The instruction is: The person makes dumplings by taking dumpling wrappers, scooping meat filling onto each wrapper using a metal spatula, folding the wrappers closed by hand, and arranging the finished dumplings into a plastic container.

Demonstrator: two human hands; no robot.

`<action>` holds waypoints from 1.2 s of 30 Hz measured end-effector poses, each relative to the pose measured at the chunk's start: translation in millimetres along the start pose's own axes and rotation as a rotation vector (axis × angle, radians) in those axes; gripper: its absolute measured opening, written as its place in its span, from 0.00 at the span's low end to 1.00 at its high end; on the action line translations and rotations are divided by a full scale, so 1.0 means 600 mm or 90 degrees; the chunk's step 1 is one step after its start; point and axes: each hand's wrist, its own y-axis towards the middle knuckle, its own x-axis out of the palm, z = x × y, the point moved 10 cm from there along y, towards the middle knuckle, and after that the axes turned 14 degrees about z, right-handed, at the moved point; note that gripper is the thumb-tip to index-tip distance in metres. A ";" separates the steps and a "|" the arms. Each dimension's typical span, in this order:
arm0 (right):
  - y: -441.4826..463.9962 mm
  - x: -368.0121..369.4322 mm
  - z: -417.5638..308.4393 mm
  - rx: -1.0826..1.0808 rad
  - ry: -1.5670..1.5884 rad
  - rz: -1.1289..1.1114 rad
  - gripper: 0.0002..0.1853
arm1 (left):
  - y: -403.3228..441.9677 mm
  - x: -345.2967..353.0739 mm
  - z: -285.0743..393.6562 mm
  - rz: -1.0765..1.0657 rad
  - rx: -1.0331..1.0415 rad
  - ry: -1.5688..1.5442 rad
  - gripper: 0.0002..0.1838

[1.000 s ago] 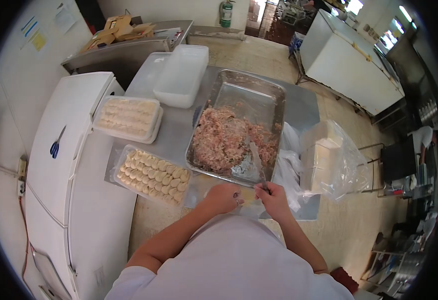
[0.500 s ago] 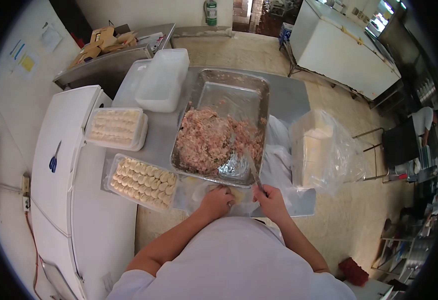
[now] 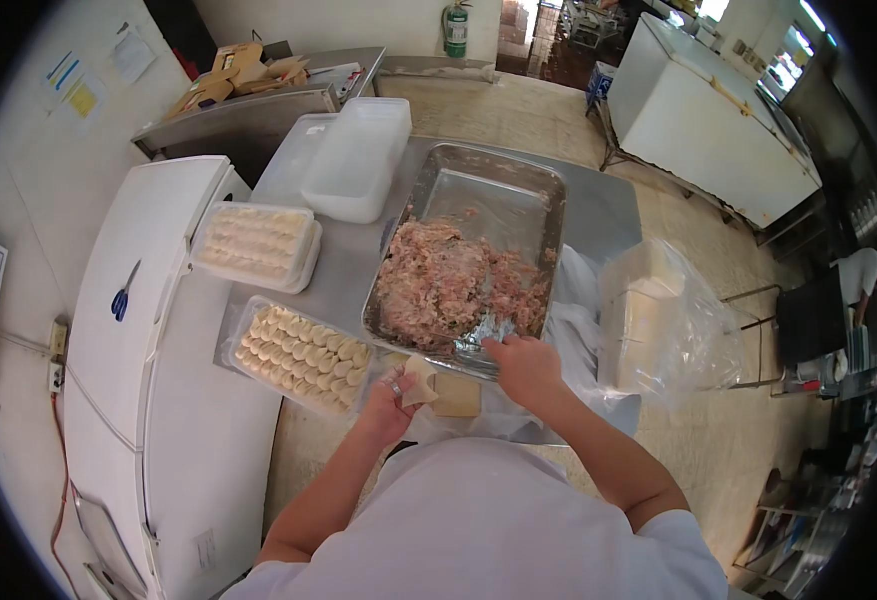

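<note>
My left hand (image 3: 390, 405) holds a thin pale wrapper (image 3: 420, 382) in front of the metal tray (image 3: 563, 200). A stack of square wrappers (image 3: 456, 396) lies just right of it. My right hand (image 3: 525, 368) is closed at the tray's near right corner, on the spatula, whose blade is mostly hidden in the tray. Ground meat (image 3: 433, 280) fills the tray's near half. Left of the tray, an open plastic container (image 3: 303, 357) carries rows of folded dumplings.
A second dumpling container (image 3: 256, 243) sits behind, near translucent bins (image 3: 358, 160). Bagged wrapper blocks (image 3: 638, 320) stand at the right. Blue scissors (image 3: 124, 296) are on the white fridge (image 3: 108, 400) at the left.
My left hand has moved left and turned up, now with a wrapper in it. My right hand has moved forward to the tray with the spatula, uncovering the wrapper stack.
</note>
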 end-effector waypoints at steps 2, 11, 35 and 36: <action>0.017 0.026 -0.010 -0.023 -0.038 -0.026 0.22 | 0.008 -0.012 0.007 -0.032 0.031 0.026 0.16; 0.033 0.068 -0.038 -0.063 0.008 -0.090 0.14 | 0.020 -0.079 0.057 0.033 0.106 -0.068 0.18; 0.052 0.109 -0.041 0.059 0.246 -0.105 0.14 | 0.016 -0.094 0.200 0.036 0.183 -0.147 0.20; 0.050 0.106 -0.034 0.082 0.294 -0.091 0.13 | 0.016 -0.092 0.199 0.043 0.153 -0.181 0.20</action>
